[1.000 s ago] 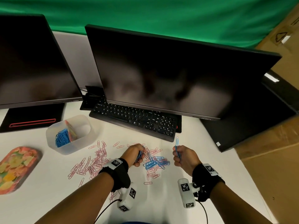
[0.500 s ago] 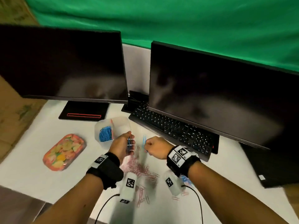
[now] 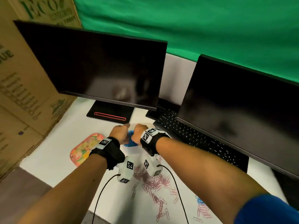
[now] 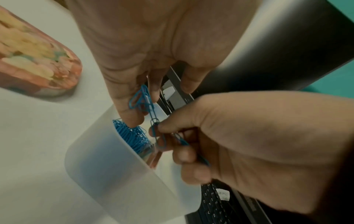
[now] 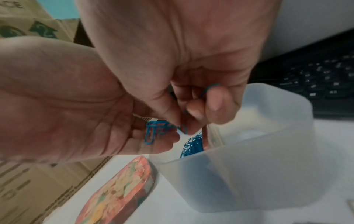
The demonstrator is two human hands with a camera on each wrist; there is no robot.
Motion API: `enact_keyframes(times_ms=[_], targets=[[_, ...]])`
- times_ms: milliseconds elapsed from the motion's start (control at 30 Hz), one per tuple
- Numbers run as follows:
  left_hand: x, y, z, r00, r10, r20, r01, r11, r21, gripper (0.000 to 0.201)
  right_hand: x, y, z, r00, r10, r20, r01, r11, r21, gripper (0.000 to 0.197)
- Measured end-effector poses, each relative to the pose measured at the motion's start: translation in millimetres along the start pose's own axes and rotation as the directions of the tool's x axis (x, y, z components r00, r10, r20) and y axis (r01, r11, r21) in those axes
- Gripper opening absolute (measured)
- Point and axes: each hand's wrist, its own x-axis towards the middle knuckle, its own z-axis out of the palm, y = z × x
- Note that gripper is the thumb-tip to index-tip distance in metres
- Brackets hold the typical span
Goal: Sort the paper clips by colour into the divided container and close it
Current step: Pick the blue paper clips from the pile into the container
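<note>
Even indoor light, motion blur throughout, wide-angle edges bent

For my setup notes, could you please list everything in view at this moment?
Container: one, frosted, on the table before the left monitor.
Blue clips: many, heaped in the container; a few held above it.
Pink clips: many, loose on the table.
Lid: one, floral pink, left of the container.
Monitors: two, black.
Keyboard: one, black.
Boxes: cardboard, far left.
Backdrop: green.
Table: white.
Left hand: pinches blue clips.
Right hand: pinches blue clips.
</note>
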Motion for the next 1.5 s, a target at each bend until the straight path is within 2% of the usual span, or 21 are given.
enact_keyframes(times_ms=[100, 200, 333, 400, 500, 533, 600, 700, 767, 833, 900, 967, 1100, 1200, 1300, 1367, 1500], targets=[[2, 3, 0, 1.000, 0.016, -0.003, -0.016, 0.998, 0.056, 0.037, 10, -2, 3, 0.999, 0.041, -0.033, -0.037, 0.993, 0.110, 0.030], [4, 6, 0, 0.999, 0.044, -0.006, -0.043, 0.993, 0.111, 0.039, 18, 1, 7, 0.998, 0.062, 0.004, -0.060, 0.939, 0.339, 0.028], [5, 8, -3, 0.997, 0.070, -0.019, -0.067, 0.989, 0.129, 0.027, 17, 20, -6, 0.999, 0.024, -0.027, -0.010, 0.895, 0.447, 0.028], [2, 8, -3, 0.996, 0.087, -0.025, -0.084, 0.991, 0.106, 0.030, 6, 38, -16, 0.998, 0.040, -0.053, 0.000, 0.799, 0.601, 0.027], [-8, 3, 9, 0.982, 0.189, -0.006, -0.187, 0.974, 0.129, 0.027, -23, 77, -24, 0.997, 0.077, -0.018, -0.031, 0.584, 0.811, 0.022], [-14, 0, 16, 0.969, 0.247, 0.029, -0.248, 0.953, 0.172, 0.021, -36, 92, -25, 0.996, 0.089, -0.025, -0.031, 0.577, 0.816, 0.024], [-28, -11, 37, 0.920, 0.357, 0.161, -0.389, 0.879, 0.276, 0.009, -65, 130, -19, 0.990, 0.122, -0.065, -0.026, 0.627, 0.778, 0.030], [-51, -35, 76, 0.806, 0.421, 0.415, -0.582, 0.691, 0.429, 0.010, -111, 201, 9, 0.965, 0.244, -0.092, -0.116, 0.719, 0.685, 0.030], [-67, -53, 102, 0.745, 0.385, 0.544, -0.653, 0.587, 0.479, 0.012, -137, 241, 29, 0.934, 0.328, -0.141, -0.209, 0.822, 0.529, 0.023], [-79, -73, 126, 0.699, 0.329, 0.635, -0.702, 0.487, 0.520, 0.013, -163, 270, 45, 0.908, 0.382, -0.174, -0.302, 0.883, 0.360, 0.022], [-87, -93, 148, 0.646, 0.263, 0.716, -0.752, 0.376, 0.541, 0.013, -187, 286, 56, 0.862, 0.454, -0.225, -0.366, 0.865, 0.344, 0.021], [-92, -110, 166, 0.613, 0.213, 0.761, -0.784, 0.282, 0.553, 0.014, -201, 296, 67, 0.840, 0.484, -0.246, -0.392, 0.853, 0.344, 0.017], [-103, -135, 198, 0.614, 0.200, 0.763, -0.788, 0.195, 0.584, 0.012, -209, 301, 92, 0.888, 0.401, -0.227, -0.368, 0.914, 0.173, 0.018], [-109, -147, 215, 0.604, 0.204, 0.771, -0.797, 0.120, 0.592, 0.016, -210, 299, 107, 0.892, 0.357, -0.279, -0.315, 0.931, 0.184, 0.021], [-112, -153, 224, 0.587, 0.191, 0.787, -0.799, -0.020, 0.601, 0.022, -207, 300, 113, 0.888, 0.338, -0.310, -0.288, 0.937, 0.197, 0.019], [-114, -155, 227, 0.596, 0.181, 0.782, -0.783, -0.082, 0.616, 0.022, -205, 303, 114, 0.890, 0.332, -0.314, -0.284, 0.940, 0.190, 0.020], [-116, -156, 230, 0.638, 0.140, 0.757, -0.743, -0.143, 0.654, 0.024, -202, 306, 115, 0.892, 0.317, -0.324, -0.277, 0.947, 0.164, 0.019]])
